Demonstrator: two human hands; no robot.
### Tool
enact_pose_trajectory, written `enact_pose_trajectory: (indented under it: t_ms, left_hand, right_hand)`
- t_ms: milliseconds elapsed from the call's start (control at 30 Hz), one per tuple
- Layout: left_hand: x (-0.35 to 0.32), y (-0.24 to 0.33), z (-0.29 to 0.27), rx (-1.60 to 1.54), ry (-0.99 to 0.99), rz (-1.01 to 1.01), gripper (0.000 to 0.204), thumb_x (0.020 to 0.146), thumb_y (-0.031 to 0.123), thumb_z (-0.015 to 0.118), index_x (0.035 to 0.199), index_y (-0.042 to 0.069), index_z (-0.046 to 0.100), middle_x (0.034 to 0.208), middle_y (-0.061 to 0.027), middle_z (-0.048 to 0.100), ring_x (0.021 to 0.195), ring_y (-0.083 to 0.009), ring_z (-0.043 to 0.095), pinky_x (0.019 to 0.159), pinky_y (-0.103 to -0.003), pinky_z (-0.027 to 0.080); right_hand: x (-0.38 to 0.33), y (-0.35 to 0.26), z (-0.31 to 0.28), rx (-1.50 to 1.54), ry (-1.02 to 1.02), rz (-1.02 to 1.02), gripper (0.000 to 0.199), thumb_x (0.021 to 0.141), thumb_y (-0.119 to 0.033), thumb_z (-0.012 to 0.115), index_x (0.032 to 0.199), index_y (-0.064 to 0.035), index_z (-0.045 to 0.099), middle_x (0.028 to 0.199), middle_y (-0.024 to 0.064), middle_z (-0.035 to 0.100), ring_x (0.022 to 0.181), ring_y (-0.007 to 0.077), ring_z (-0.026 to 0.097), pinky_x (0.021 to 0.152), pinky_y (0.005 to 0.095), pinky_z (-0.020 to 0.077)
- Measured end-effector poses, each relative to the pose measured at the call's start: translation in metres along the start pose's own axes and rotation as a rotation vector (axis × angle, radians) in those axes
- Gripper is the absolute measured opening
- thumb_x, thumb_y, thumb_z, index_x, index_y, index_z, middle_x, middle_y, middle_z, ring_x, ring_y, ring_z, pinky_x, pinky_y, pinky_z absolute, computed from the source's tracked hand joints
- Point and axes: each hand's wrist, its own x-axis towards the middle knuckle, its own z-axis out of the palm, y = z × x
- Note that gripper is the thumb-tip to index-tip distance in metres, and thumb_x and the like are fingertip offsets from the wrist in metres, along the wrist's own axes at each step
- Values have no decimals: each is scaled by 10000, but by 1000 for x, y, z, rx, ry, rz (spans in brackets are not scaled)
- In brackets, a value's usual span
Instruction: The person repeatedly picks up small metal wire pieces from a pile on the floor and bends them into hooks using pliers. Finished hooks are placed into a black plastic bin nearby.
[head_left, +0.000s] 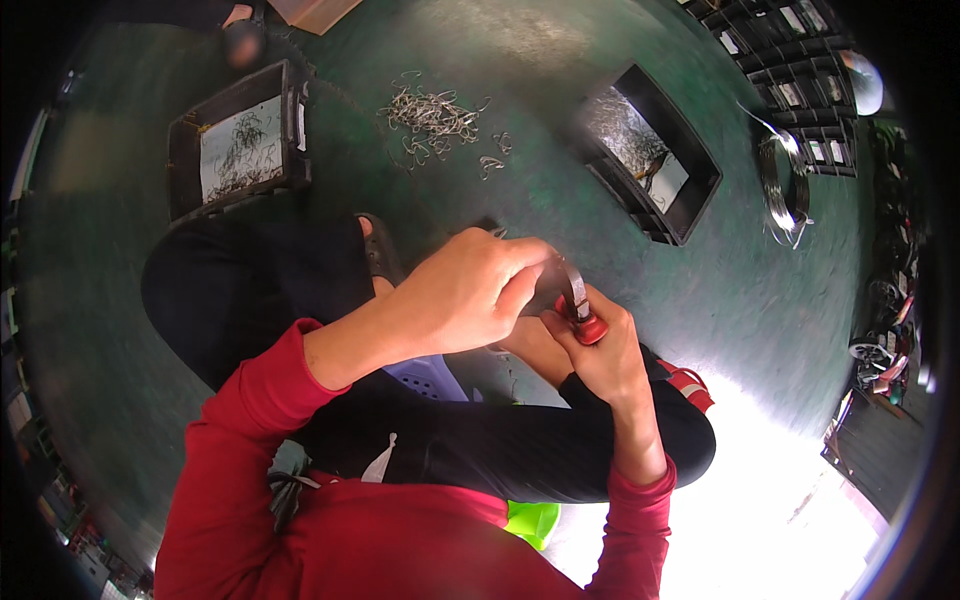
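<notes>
- Head view, nearest: the person sits low in a red long-sleeved top and black trousers, with a pale lilac plastic stool showing between the legs and a bright green object under the near thigh.
- Right hand is closed in a fist around red-handled pliers, so its grip is pressed tight on the tool's handles.
- Left hand curls over the pliers' nose, fingers folded together; its grip seems to pinch a short piece of metal wire that arcs out beside the thumb, though the exact contact is hidden by the knuckles.
- That wire piece sits between both hands, above the lap, apparently mid-bend and not yet released.
- Beyond the knee, a sandalled foot rests on the green floor.
- Farther out lies a loose pile of bent wire clips, which I judge to be finished pieces; the heap is modest.
- Left of it stands a black crate with thin wire scraps on a pale liner; right of it, another black crate holds more wire.
- At the far right a coil of wire lies on the floor, suggesting plenty of stock is left to work.
</notes>
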Motion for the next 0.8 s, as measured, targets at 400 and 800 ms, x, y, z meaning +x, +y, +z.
enact_pose_trajectory:
  t_ms: [400, 800]
  left_hand:
    - [-5, 4, 9, -62, 96, -44, 151, 876, -20, 488, 944, -31, 623, 516, -117, 463, 414, -133, 414, 439, -318, 331]
    - [-8, 3, 15, -75, 133, -85, 130, 855, -27, 467, 861, -37, 596, 533, -136, 512, 406, -161, 452, 436, -338, 330]
  right_hand:
    - [6, 8, 14, -43, 127, -38, 231, 721, -103, 759, 782, -5, 559, 621, 122, 583, 550, 260, 579, 554, 347, 460]
    - [10, 8, 22, -93, 218, -71, 220, 694, -69, 742, 782, 0, 553, 638, 131, 589, 553, 241, 578, 553, 325, 473]
